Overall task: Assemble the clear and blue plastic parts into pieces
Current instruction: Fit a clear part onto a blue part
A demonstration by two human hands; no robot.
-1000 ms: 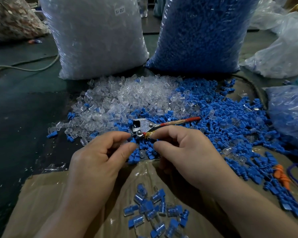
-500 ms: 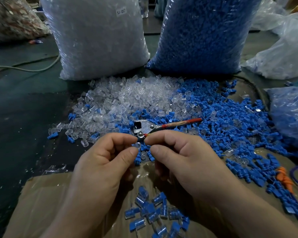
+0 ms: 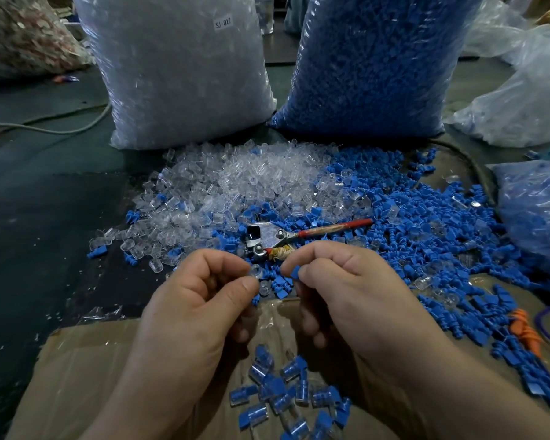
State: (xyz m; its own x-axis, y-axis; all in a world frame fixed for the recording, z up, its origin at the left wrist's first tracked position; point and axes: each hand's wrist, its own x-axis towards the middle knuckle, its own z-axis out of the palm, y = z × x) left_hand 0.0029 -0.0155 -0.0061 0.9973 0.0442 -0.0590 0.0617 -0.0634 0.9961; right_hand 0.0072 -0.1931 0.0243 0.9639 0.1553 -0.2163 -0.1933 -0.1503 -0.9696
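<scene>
**Two parts in hand, not yet joined**

Two hands were held close together above the near edge of the loose stock. The left hand [image 3: 200,312] was curled, and its thumb and forefinger pinched a small clear plastic cap [image 3: 254,270]. The right hand [image 3: 356,300] was likewise curled, pinching a small blue plastic plug [image 3: 294,272] at its fingertips. The two parts sat near each other with a gap between them.

Just beyond the hands lay a metal hand tool with red handles [image 3: 299,235] on the stock. Behind it spread a heap of loose clear plastic caps [image 3: 235,185], which ran into a wider scatter of loose blue plastic plugs [image 3: 426,223] on the right.

Below the hands, a cluster of assembled clear-and-blue pieces [image 3: 283,395] rested on a sheet of brown cardboard [image 3: 86,376].

At the back stood a large transparent sack of clear parts [image 3: 178,74] with a white label marked "SJ 017" [image 3: 223,23], and beside it a large transparent sack of blue parts [image 3: 372,65].
</scene>
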